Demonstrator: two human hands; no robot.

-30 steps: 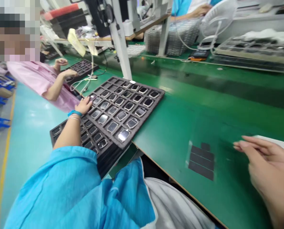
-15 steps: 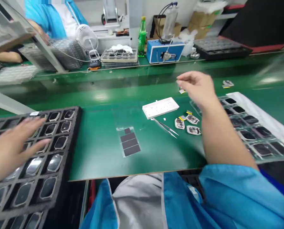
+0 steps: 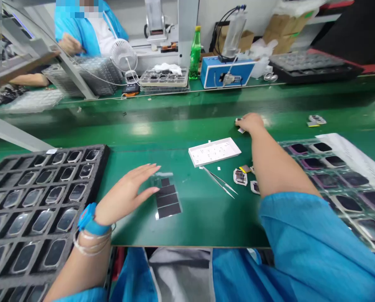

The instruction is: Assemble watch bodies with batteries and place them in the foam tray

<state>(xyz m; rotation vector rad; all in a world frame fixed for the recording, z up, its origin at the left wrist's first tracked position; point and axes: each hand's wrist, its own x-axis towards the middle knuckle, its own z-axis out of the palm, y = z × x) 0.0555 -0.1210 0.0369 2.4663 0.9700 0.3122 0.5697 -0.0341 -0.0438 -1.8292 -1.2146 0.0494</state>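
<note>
Green assembly bench under bright factory light, with a small white tray as the fixed point. Left of that tray, the left hand open, fingers spread and gripping nothing, their tips at the edge of a clear sheet of black adhesive pads. Beyond the tray and slightly right, the right hand curled down over a small white scrap on the bench, any grip on it impossible to make out. Just below the tray, steel tweezers lying flat; right of them, small foil-backed pieces. Far left of the tray, a dark foam tray of watch screens; far right, a clear tray of dark panels.
</note>
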